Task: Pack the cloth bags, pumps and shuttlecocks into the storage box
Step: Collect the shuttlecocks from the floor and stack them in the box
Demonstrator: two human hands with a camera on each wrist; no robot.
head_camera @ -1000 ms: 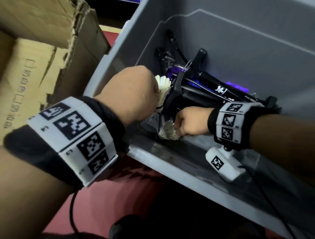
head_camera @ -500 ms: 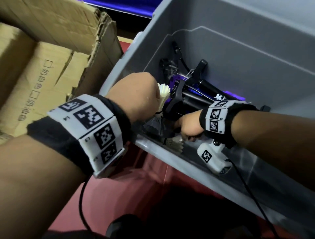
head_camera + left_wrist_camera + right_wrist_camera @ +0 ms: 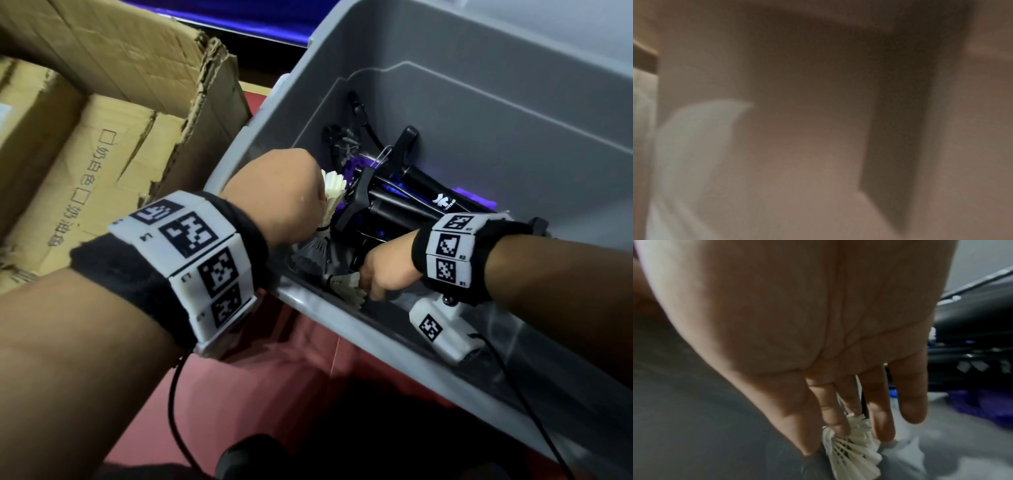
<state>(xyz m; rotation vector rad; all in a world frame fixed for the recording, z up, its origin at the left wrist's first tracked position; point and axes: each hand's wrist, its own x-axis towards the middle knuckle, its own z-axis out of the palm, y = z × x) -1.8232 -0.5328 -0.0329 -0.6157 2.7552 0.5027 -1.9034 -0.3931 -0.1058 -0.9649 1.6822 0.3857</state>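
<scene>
The grey storage box (image 3: 342,323) lies below me with black pumps (image 3: 404,202) on a purple cloth bag (image 3: 352,168) inside. My left hand (image 3: 284,198) hovers over the box's left end, curled round a stack of white shuttlecocks (image 3: 334,192); the left wrist view is a blur with a pale feather (image 3: 694,146). My right hand (image 3: 380,274) is low in the near corner. Its fingers (image 3: 879,410) are straight, their tips touching a white shuttlecock (image 3: 855,456) on the box floor. That shuttlecock (image 3: 349,286) lies beside my hand.
An open cardboard box (image 3: 102,120) stands to the left, close to the storage box. Red floor (image 3: 274,377) shows in front. Dark feathered shuttlecocks (image 3: 313,248) lie under my left hand. The pumps (image 3: 972,313) fill the box's middle.
My right hand has sunk lower into the near corner and its fingers have straightened off the shuttlecock it gripped. My left hand keeps its shuttlecocks in about the same place.
</scene>
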